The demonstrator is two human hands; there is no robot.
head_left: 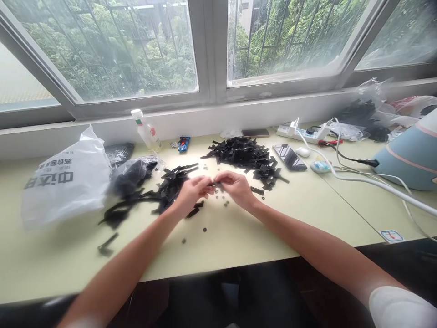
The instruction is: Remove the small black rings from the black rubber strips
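My left hand (191, 192) and my right hand (235, 187) meet over the pale green table (239, 237), fingertips pinched together on a small black strip piece (215, 184). A heap of black strips (246, 155) lies just beyond my right hand. Another spread of black strips (164, 189) lies left of my left hand, trailing toward the bags. Small black discs (205, 229) are scattered on the table in front of my hands.
A white plastic bag (64, 182) and a clear bag of black parts (131, 173) sit at left. A spray bottle (146, 132), a phone (289, 157), a power strip (302, 133) with cables, and a blue object (413, 157) line the back and right.
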